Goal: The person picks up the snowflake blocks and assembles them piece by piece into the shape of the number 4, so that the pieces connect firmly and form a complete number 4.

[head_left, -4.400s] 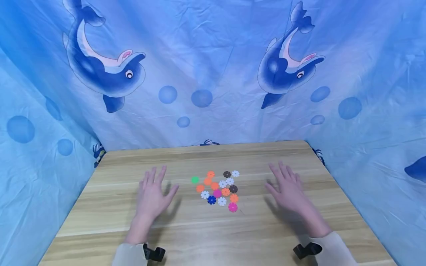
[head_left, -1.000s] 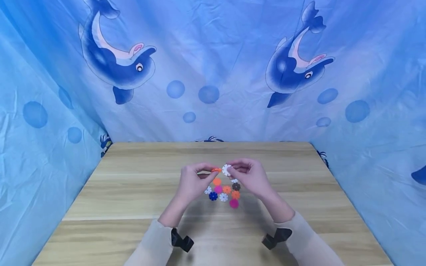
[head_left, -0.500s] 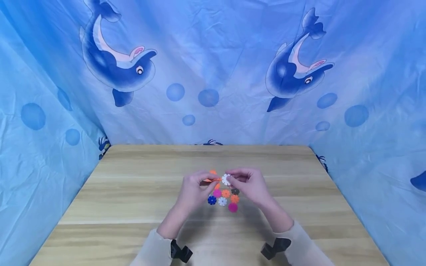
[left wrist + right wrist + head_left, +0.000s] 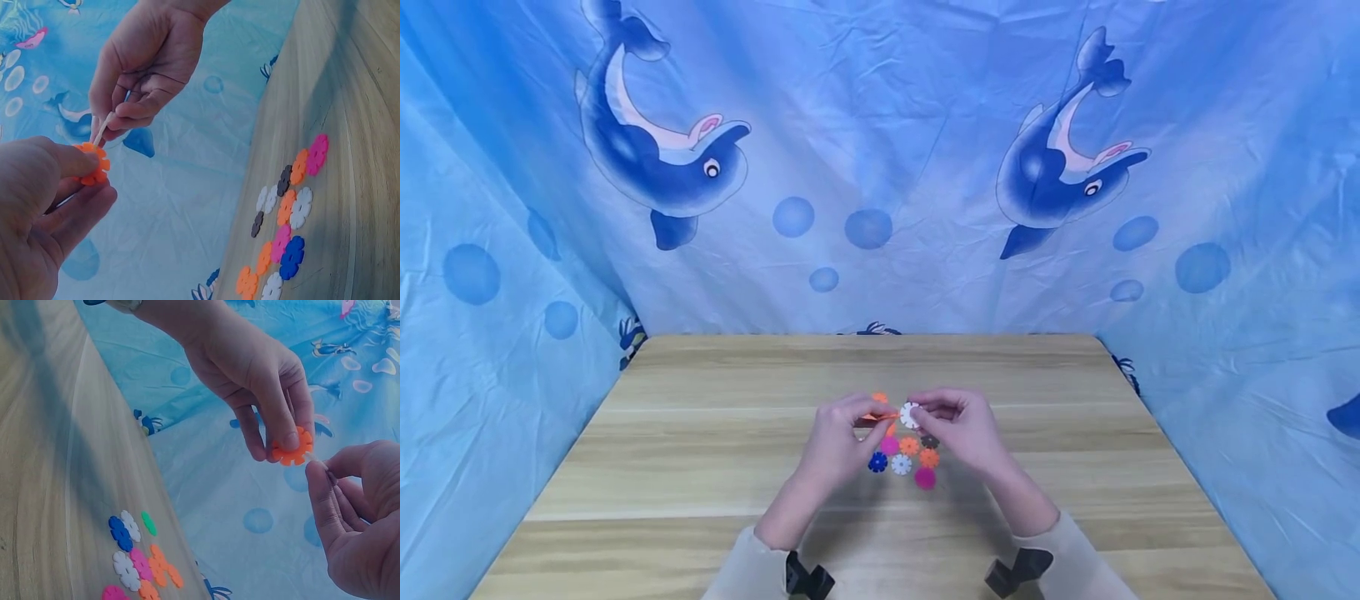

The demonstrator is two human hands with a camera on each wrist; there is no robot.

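Observation:
Above the table, my left hand (image 4: 842, 442) pinches an orange snowflake disc (image 4: 94, 165) between thumb and fingers. My right hand (image 4: 966, 429) pinches a white snowflake disc (image 4: 910, 415) by its right side. The two discs meet at their notched edges, turned at an angle to each other; how deep the slots overlap cannot be told. On the table below lie several loose discs, among them a blue one (image 4: 877, 462), a white one (image 4: 301, 207), a magenta one (image 4: 926, 478) and a dark one (image 4: 284, 180). The hands hide part of this group in the head view.
A green disc (image 4: 149, 523) lies at the group's edge in the right wrist view. The wooden table (image 4: 700, 492) ends at a blue dolphin-print curtain (image 4: 880, 167) behind and at both sides. Black wrist mounts (image 4: 808, 577) are strapped over the sleeves.
Earliest, both hands were spread apart with nothing held; since then each has taken a disc and come to the middle. Over the last second, the hands and discs barely move relative to each other.

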